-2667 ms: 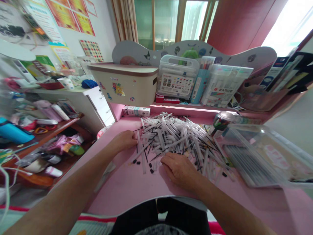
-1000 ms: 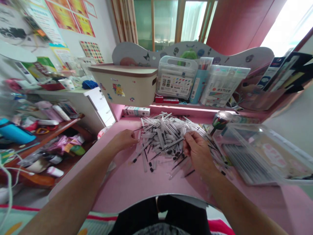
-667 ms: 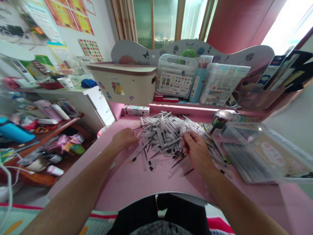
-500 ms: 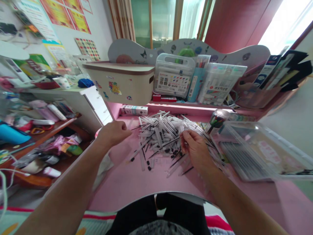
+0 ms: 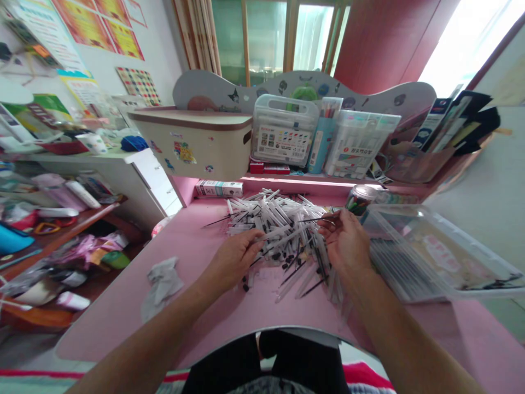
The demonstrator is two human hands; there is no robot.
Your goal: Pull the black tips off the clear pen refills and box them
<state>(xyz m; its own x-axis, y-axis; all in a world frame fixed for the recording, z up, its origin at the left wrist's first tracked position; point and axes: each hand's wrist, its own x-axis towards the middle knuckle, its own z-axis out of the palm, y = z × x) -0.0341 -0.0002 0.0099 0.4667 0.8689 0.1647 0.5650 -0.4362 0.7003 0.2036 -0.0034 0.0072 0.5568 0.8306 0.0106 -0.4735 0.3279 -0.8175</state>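
A heap of clear pen barrels and thin black refills [image 5: 283,219] lies on the pink desk [image 5: 221,312]. My left hand [image 5: 233,260] rests on the heap's near left side, its fingers curled round a clear pen barrel [image 5: 268,234]. My right hand [image 5: 348,243] is at the heap's right edge. Its fingers pinch a thin black refill [image 5: 318,219] that points left over the heap. Small black caps [image 5: 245,285] lie scattered in front of the heap.
A clear plastic box [image 5: 414,257] with dark sticks in it stands at the right. A crumpled grey tissue [image 5: 162,279] lies at the left. Behind the heap are a small carton [image 5: 217,189], a can [image 5: 356,198], a beige bin [image 5: 197,142] and marker cases [image 5: 285,131].
My left hand moved from the heap's left edge to its near middle and closed on a barrel. My right hand shifted right with a refill. The view turned left, showing the tissue.
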